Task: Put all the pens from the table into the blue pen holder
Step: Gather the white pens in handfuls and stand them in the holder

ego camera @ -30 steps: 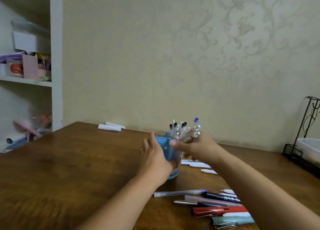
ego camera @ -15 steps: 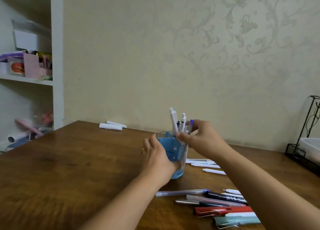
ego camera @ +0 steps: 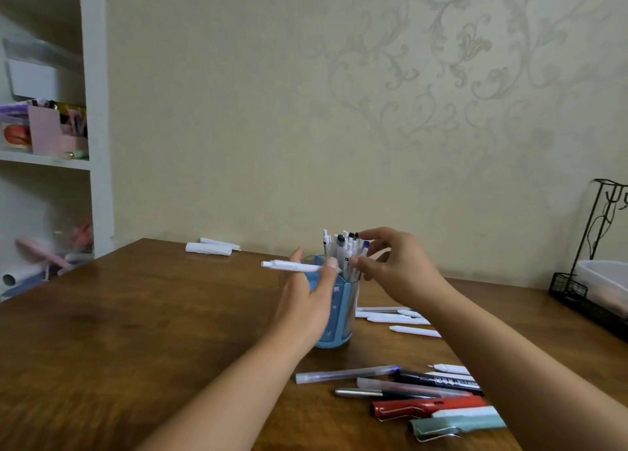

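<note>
Fingers first: the left hand [ego camera: 306, 301] has its thumb and forefinger pinched on a white pen [ego camera: 292, 265], which lies level across the middle of the frame, its clicker end pointing toward the left edge and its tip end at the fingertips, right at the rim of the blue pen holder [ego camera: 339, 318]. The right hand [ego camera: 397, 267] hovers just right of the cup with fingers loosely spread, fingertips brushing the standing pens [ego camera: 343, 250] (whether it grips any, I cannot tell).

Here is what the coming move turns on: that pen's long axis runs sideways while the holder's mouth faces up, just right of and below the pinch. So the pen needs tipping upright before it drops in, and the left hand is the one placed for it.

Compared with half a second ago, the left hand has let go of the holder's side and risen to take this pen, and the right hand has opened.

Plenty remains: more white pens [ego camera: 397, 318] lie right of the holder, and a mixed cluster of pens [ego camera: 428, 393] sits in the lower right on the table [ego camera: 136, 314].
</note>
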